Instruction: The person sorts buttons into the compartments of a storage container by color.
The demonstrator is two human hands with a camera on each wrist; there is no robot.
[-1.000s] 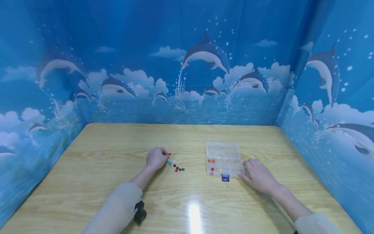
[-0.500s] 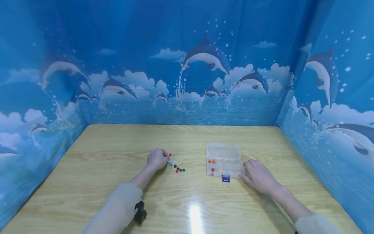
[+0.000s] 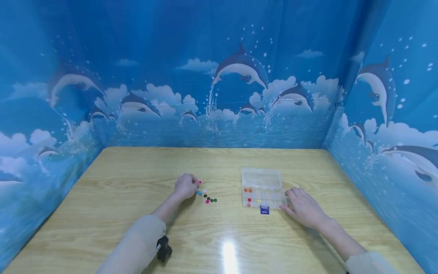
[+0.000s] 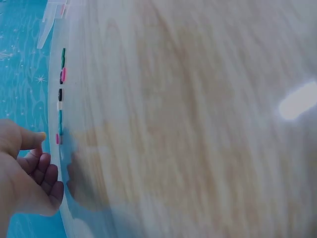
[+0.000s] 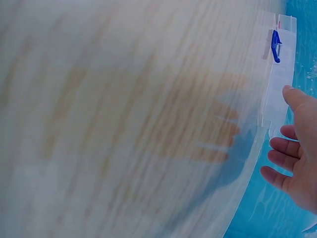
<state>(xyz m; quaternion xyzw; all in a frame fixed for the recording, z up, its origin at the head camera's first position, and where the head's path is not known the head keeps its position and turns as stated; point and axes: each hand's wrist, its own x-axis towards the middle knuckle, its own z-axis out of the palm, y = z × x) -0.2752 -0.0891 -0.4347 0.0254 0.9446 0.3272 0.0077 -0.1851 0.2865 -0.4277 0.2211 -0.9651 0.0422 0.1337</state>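
In the head view my left hand [image 3: 186, 186] is at the left end of a line of small coloured discs. Its thumb and forefinger pinch a tiny yellow-orange disc [image 4: 43, 135], mostly hidden by the fingertips. Just beyond them lies a pink disc [image 3: 200, 182]; blue discs [image 3: 199, 193] lie close by. To the right stands a clear compartment box [image 3: 261, 177], lid laid back, with a blue latch [image 3: 264, 210] at its front. My right hand [image 3: 302, 207] rests at the box's right side, thumb touching near the front corner, fingers loosely extended.
Black discs [image 3: 207, 197], green discs [image 3: 213, 200] and a second pink disc [image 3: 207, 202] lie between hand and box. Orange discs [image 3: 248, 190], a red disc [image 3: 249, 199] and a yellow disc [image 3: 259, 201] sit in the compartments. A dolphin-print curtain [image 3: 219, 129] surrounds the wooden table.
My left hand has edged slightly to the right, and a speck of yellow-orange shows at its fingertips. The right hand and the box stay put.
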